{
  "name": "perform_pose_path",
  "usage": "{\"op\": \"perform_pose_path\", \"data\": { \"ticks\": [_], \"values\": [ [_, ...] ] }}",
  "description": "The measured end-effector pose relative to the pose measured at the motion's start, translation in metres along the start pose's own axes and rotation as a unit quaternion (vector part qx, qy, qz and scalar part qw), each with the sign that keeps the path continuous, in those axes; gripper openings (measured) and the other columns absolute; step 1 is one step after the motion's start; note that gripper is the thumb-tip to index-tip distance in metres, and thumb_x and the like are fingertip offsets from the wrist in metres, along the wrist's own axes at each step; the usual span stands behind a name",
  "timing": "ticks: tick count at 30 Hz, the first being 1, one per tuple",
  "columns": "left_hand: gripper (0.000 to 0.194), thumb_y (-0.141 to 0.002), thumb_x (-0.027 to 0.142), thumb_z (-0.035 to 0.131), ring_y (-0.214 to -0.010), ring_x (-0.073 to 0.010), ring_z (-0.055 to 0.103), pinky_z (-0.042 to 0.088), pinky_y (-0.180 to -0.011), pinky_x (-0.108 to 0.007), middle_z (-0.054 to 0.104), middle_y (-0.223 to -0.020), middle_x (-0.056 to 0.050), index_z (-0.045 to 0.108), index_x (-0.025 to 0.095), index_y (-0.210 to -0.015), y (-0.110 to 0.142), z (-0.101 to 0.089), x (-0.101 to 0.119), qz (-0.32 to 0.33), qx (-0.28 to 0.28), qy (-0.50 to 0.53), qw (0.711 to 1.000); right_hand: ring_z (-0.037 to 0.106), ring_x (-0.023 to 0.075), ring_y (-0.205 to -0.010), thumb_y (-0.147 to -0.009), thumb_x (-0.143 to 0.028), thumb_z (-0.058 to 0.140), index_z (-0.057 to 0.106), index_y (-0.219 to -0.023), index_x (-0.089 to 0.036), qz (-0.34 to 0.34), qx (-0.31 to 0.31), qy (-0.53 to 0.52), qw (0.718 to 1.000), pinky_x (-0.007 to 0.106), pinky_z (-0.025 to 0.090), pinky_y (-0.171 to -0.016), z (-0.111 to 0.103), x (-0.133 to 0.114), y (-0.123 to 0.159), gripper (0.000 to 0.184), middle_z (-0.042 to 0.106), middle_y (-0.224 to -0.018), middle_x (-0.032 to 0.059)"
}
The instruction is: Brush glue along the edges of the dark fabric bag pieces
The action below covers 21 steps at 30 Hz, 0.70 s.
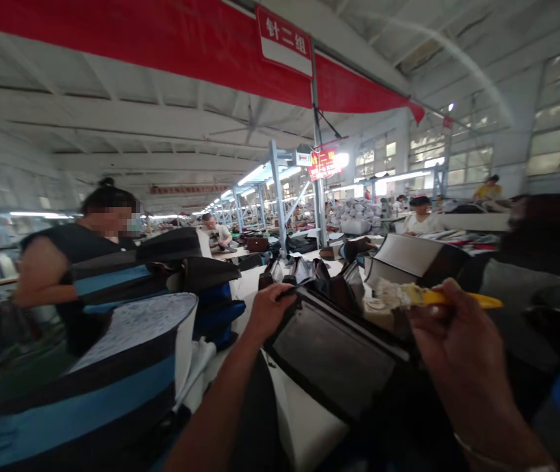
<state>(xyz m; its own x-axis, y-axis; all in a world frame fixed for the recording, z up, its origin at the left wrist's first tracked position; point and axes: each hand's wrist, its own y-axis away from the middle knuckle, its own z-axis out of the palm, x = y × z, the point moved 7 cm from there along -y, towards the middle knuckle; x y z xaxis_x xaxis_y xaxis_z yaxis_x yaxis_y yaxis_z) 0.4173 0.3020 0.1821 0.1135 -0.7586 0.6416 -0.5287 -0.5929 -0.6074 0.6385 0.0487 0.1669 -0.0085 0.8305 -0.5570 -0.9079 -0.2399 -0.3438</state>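
My left hand (271,311) pinches the upper left corner of a dark bag panel (334,351), which has a grey rectangular middle and black edges. The panel tilts toward me over a white surface (304,419). In my right hand (461,334) is a brush with a yellow handle (481,300), held level with its pale, clotted bristles (391,294) pointing left. Just under the bristles stands a cream-coloured container (380,313), partly hidden by the brush and the panel. The lower right of the panel fades into shadow.
Stacked black and blue bag pieces (152,380) rise on my left, with a co-worker (78,262) standing behind them. Dark pieces with a white panel (402,255) stand beyond the container. A metal post (318,196) and more people are farther back. Dark material (530,314) is piled on the right.
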Motion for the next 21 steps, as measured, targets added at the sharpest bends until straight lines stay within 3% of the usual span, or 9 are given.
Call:
{"op": "perform_pose_path", "data": {
  "ticks": [3, 5, 7, 10, 14, 18, 19, 20, 21],
  "values": [
    [0.014, -0.087, 0.025, 0.069, -0.098, -0.0199, 0.064, 0.049, -0.095, -0.042, 0.07, -0.1, -0.004, 0.07, 0.016, -0.097, -0.006, 0.04, -0.049, -0.067, -0.029, 0.049, 0.996, 0.033, 0.0031, -0.037, -0.077, -0.032, 0.075, 0.051, -0.072, -0.018, 0.115, 0.029, -0.054, 0.991, 0.018, 0.044, -0.046, -0.009, 0.038, -0.007, 0.029, 0.042, -0.048, -0.0106],
    [0.018, -0.09, 0.03, 0.066, -0.098, -0.0201, 0.064, 0.051, -0.093, -0.043, 0.069, -0.102, -0.005, 0.068, 0.014, -0.097, 0.003, 0.074, -0.081, -0.12, -0.038, 0.085, 0.988, 0.027, 0.0028, -0.033, -0.08, -0.028, 0.071, 0.045, -0.068, -0.018, 0.232, 0.047, -0.106, 0.966, 0.019, 0.046, -0.046, -0.018, 0.076, 0.001, 0.03, 0.039, -0.044, -0.0116],
    [0.021, -0.092, 0.032, 0.064, -0.098, -0.0204, 0.064, 0.052, -0.091, -0.043, 0.068, -0.104, -0.006, 0.066, 0.014, -0.1, 0.015, 0.102, -0.107, -0.177, -0.027, 0.121, 0.976, 0.024, 0.0029, -0.031, -0.082, -0.025, 0.066, 0.041, -0.065, -0.018, 0.307, 0.059, -0.122, 0.942, 0.022, 0.05, -0.049, -0.029, 0.11, 0.017, 0.031, 0.037, -0.041, -0.0118],
    [0.026, -0.093, 0.035, 0.062, -0.099, -0.0208, 0.065, 0.053, -0.09, -0.043, 0.067, -0.109, -0.007, 0.064, 0.013, -0.108, 0.028, 0.118, -0.128, -0.251, 0.013, 0.184, 0.95, 0.024, 0.0032, -0.031, -0.083, -0.023, 0.062, 0.042, -0.065, -0.019, 0.374, 0.058, -0.113, 0.919, 0.034, 0.058, -0.062, -0.044, 0.15, 0.049, 0.027, 0.036, -0.04, -0.0127],
    [0.039, -0.097, 0.046, 0.051, -0.094, -0.0205, 0.067, 0.055, -0.086, -0.042, 0.068, -0.109, -0.011, 0.062, 0.013, -0.114, 0.061, 0.102, -0.115, -0.317, 0.077, 0.263, 0.908, 0.024, 0.0036, -0.032, -0.085, -0.026, 0.057, 0.038, -0.064, -0.02, 0.425, 0.048, -0.124, 0.895, 0.048, 0.058, -0.081, -0.052, 0.178, 0.079, 0.029, 0.032, -0.04, -0.0141],
    [0.068, -0.095, 0.067, 0.029, -0.114, -0.0265, 0.063, 0.05, -0.099, -0.043, 0.066, -0.123, -0.016, 0.065, 0.014, -0.117, 0.15, 0.081, -0.071, -0.311, 0.098, 0.318, 0.89, 0.024, 0.0038, -0.033, -0.086, -0.026, 0.057, 0.04, -0.067, -0.02, 0.431, 0.031, -0.133, 0.892, 0.05, 0.056, -0.086, -0.051, 0.182, 0.081, 0.026, 0.032, -0.043, -0.0141],
    [0.069, -0.092, 0.071, 0.032, -0.123, -0.0281, 0.057, 0.046, -0.105, -0.044, 0.062, -0.13, -0.014, 0.065, 0.018, -0.12, 0.175, 0.079, -0.059, -0.291, 0.094, 0.32, 0.896, 0.025, 0.0038, -0.034, -0.085, -0.026, 0.059, 0.042, -0.068, -0.02, 0.427, 0.026, -0.131, 0.894, 0.048, 0.057, -0.083, -0.05, 0.18, 0.08, 0.025, 0.033, -0.043, -0.0141],
    [0.067, -0.089, 0.071, 0.04, -0.13, -0.0301, 0.05, 0.041, -0.109, -0.045, 0.056, -0.139, -0.012, 0.062, 0.021, -0.129, 0.194, 0.081, -0.041, -0.224, 0.041, 0.284, 0.931, 0.025, 0.0037, -0.034, -0.084, -0.027, 0.061, 0.044, -0.069, -0.02, 0.422, 0.02, -0.129, 0.897, 0.046, 0.058, -0.079, -0.048, 0.178, 0.079, 0.023, 0.034, -0.044, -0.014],
    [0.069, -0.082, 0.071, 0.054, -0.132, -0.033, 0.047, 0.038, -0.111, -0.048, 0.054, -0.14, -0.012, 0.062, 0.023, -0.13, 0.211, 0.08, -0.029, -0.171, 0.031, 0.221, 0.96, 0.026, 0.0036, -0.034, -0.083, -0.026, 0.063, 0.046, -0.071, -0.02, 0.416, 0.013, -0.125, 0.901, 0.042, 0.059, -0.074, -0.046, 0.176, 0.079, 0.022, 0.035, -0.045, -0.0139]
  ]
}}
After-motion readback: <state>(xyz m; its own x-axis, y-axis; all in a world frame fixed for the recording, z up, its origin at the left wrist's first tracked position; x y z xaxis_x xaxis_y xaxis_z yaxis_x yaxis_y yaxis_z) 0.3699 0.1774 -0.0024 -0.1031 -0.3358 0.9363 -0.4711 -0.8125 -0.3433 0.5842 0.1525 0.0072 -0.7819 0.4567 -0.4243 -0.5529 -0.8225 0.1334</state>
